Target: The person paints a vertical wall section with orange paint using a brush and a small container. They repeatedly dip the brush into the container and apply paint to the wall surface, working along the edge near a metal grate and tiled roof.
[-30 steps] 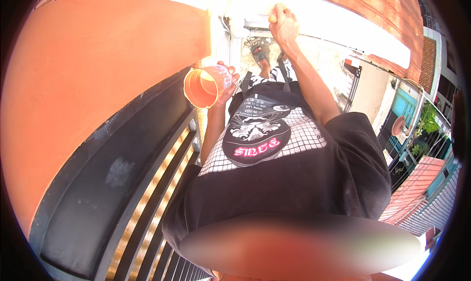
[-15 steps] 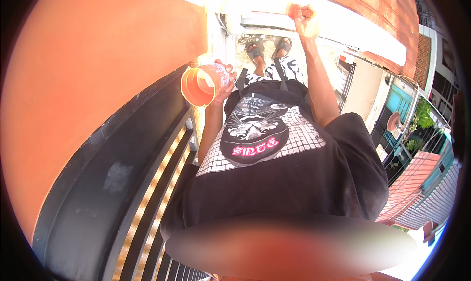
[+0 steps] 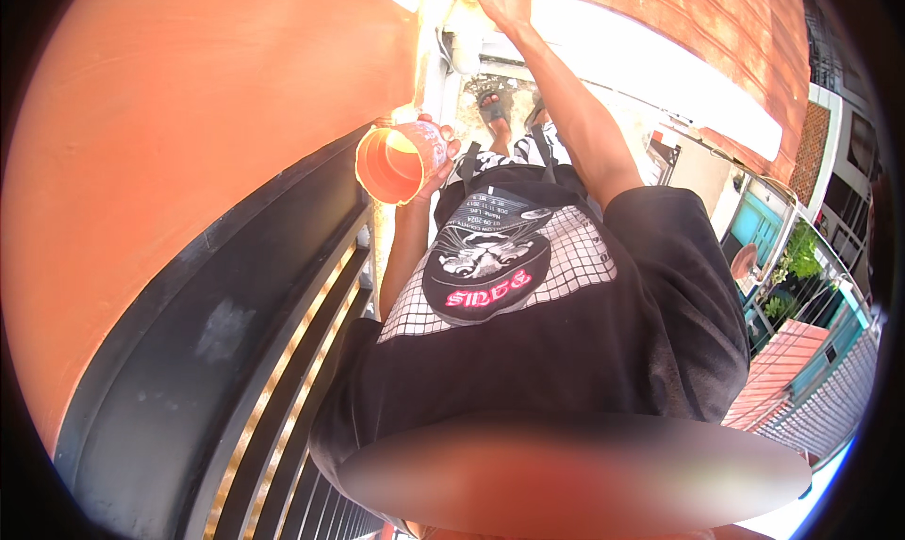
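An orange plastic cup (image 3: pixel 391 166) with a wavy rim lies tilted in my left hand (image 3: pixel 441 149), its open mouth turned toward me. My fingers wrap round its side, which carries a pale print. I cannot make out anything inside it. My right arm stretches forward, and my right hand (image 3: pixel 507 1) is closed at the upper edge of the view, close to a brightly lit wall corner. Glare and the picture's edge hide what its fingertips hold, if anything.
On the left stands an orange wall (image 3: pixel 236 78) with a black base band, above a black railing (image 3: pixel 283 389). A pale pipe (image 3: pixel 465 52) runs by the corner near my sandalled feet (image 3: pixel 493 108). To the right are a sunlit orange wall (image 3: pixel 698 31), plants (image 3: pixel 799 257) and a teal door (image 3: pixel 757 221).
My right hand has moved to the left and farther forward, toward the wall corner. The cup in my left hand has barely shifted.
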A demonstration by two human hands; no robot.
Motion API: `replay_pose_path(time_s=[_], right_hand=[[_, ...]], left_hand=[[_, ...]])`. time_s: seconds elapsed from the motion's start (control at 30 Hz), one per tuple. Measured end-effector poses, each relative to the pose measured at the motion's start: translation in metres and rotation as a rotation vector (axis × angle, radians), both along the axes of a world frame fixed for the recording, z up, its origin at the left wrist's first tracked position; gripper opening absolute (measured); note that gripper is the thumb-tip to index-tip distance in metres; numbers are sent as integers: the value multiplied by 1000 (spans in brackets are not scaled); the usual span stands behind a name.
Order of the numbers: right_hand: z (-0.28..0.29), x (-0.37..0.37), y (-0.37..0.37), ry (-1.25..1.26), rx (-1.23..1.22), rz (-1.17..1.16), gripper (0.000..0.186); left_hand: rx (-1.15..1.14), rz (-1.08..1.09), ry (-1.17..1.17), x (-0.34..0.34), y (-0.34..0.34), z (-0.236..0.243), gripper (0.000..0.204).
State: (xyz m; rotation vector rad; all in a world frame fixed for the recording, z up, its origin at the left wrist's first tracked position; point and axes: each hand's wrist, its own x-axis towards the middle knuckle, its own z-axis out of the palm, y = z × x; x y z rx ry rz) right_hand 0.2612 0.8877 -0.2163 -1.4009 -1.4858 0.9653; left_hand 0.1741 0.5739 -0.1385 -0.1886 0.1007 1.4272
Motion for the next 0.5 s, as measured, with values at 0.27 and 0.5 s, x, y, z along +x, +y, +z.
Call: replay_pose_path(time_s=[0.27,0.5], right_hand=[[-17,101,30,43,-3,-118,12],[12,35,9,-209,-9,-23,16]], left_hand=[[12,4,-27,-9,-11,0,58],[4,-40,6,-15,-8,3,58]])
